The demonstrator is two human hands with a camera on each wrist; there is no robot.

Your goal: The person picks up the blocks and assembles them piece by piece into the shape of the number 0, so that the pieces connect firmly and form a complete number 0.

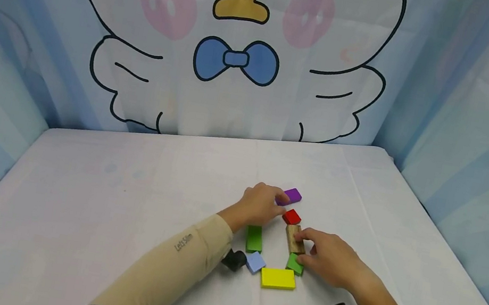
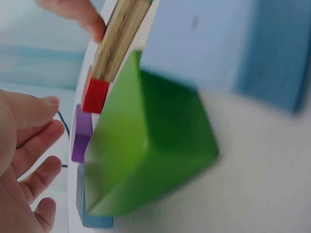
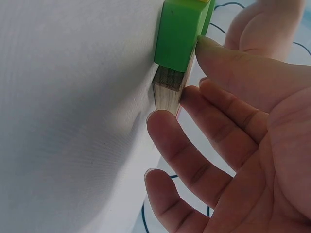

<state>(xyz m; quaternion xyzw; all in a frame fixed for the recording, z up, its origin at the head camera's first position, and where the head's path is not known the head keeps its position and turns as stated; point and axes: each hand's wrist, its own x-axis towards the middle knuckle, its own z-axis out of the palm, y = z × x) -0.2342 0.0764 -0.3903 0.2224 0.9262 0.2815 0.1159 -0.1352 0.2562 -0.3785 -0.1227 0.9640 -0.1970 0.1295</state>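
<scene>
My left hand (image 1: 263, 204) hovers over a ring of blocks, fingers loosely bent and apart. Near its fingertips lie a purple block (image 1: 294, 195) and a red block (image 1: 292, 217). A blue block (image 2: 97, 221) beside the purple one shows in the left wrist view, but the hand hides it from the head view. My right hand (image 1: 335, 259) touches the bare wooden block (image 1: 293, 239) with a finger, while its thumb rests at the small green block (image 3: 180, 36). Its other fingers are relaxed.
Closer to me, a larger green block (image 1: 254, 239), a light blue block (image 1: 256, 262) and a yellow block (image 1: 278, 279) form the ring's left and near sides. Everything lies on a white-covered table (image 1: 70, 209). A printed curtain (image 1: 232, 107) stands behind it.
</scene>
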